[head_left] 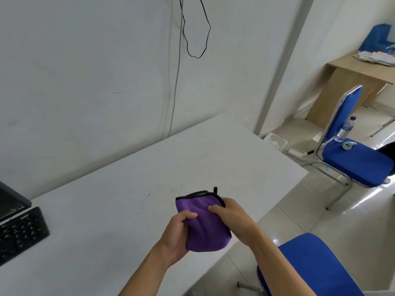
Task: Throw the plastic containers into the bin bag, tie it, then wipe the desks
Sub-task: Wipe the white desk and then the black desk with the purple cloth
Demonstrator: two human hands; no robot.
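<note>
A folded purple cloth (203, 223) with a black hem is held just above the white desk (132, 184), near its right front edge. My left hand (177, 238) grips the cloth's lower left side, thumb on top. My right hand (233, 218) holds its right edge, fingers curled over the fabric. No plastic container or bin bag is visible on this desk.
A black keyboard (21, 233) and a dark monitor base (10, 201) sit at the desk's left. A blue chair (316, 268) stands at my lower right. Another blue chair (352, 154) carries a plastic water bottle (344, 130). A wooden desk (350, 75) stands far right.
</note>
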